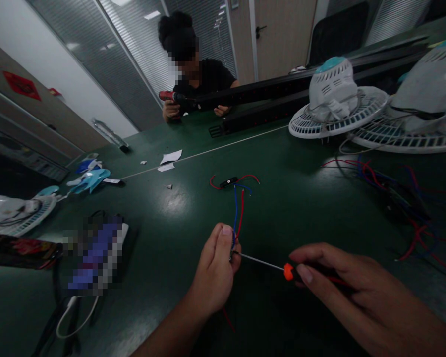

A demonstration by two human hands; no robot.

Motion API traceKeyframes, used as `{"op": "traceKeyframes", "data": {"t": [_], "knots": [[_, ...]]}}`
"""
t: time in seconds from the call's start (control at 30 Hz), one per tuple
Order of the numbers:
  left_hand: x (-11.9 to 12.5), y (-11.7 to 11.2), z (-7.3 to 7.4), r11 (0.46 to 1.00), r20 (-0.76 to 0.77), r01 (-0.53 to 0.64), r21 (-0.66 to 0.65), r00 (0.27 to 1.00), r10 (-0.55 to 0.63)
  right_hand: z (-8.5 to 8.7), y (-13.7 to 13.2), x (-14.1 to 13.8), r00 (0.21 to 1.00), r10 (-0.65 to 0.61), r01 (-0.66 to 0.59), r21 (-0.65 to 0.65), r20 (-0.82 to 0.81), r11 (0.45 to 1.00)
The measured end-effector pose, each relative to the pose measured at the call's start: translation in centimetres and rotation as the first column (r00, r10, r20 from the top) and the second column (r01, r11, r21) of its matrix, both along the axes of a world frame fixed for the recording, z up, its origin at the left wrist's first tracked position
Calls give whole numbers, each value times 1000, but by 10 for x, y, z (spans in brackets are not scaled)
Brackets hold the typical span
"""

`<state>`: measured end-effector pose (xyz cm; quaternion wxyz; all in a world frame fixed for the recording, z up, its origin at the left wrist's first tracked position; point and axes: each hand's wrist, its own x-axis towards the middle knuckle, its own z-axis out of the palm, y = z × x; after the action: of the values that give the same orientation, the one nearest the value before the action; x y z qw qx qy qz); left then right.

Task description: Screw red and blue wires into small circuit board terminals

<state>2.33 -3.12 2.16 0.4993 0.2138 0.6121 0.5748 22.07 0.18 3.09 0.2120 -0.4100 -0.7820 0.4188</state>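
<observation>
My left hand (215, 267) pinches a small dark connector (231, 255) at the ends of a blue wire (235, 213) and a red wire (241, 215). My right hand (342, 277) grips a screwdriver (289, 271) with an orange and black handle. Its thin steel shaft (260, 261) reaches left, and its tip meets the connector at my left fingers. My fingers hide most of the connector. The two wires run up to a black inline switch (228, 182) lying on the table, which has short red leads at both ends.
A tangle of red and blue wires (390, 198) lies at right, beside white fan parts (332, 106). Across the green table (178, 218), a co-worker holds a red power drill (169, 96). Long black bars (260, 111), paper scraps (171, 157) and blue gloves (91, 179) lie about.
</observation>
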Motion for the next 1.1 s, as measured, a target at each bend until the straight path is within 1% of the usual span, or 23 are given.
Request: {"op": "traceKeyframes", "data": {"t": [0.2, 0.47, 0.77, 1.0, 1.1], "knots": [[-1, 0, -1, 1000, -12, 3, -7, 1000, -3, -2, 0, 1, 1000, -28, 29, 36, -3, 999], [0, 1, 0, 1000, -40, 3, -17, 999, -4, -1, -1, 2, 999, -34, 34, 37, 3, 999], [-2, 1, -2, 1000, -19, 6, 11, 1000, -6, 1, 0, 0, 999, -24, 26, 59, -31, 998], [0, 2, -1, 1000, -67, -5, 1, 998, 5, -1, 1, 2, 999, -14, 16, 49, -48, 999], [1, 2, 2, 1000, -87, -14, -12, 996, 13, -1, 0, 0, 998, -42, 45, 47, -56, 998]]}}
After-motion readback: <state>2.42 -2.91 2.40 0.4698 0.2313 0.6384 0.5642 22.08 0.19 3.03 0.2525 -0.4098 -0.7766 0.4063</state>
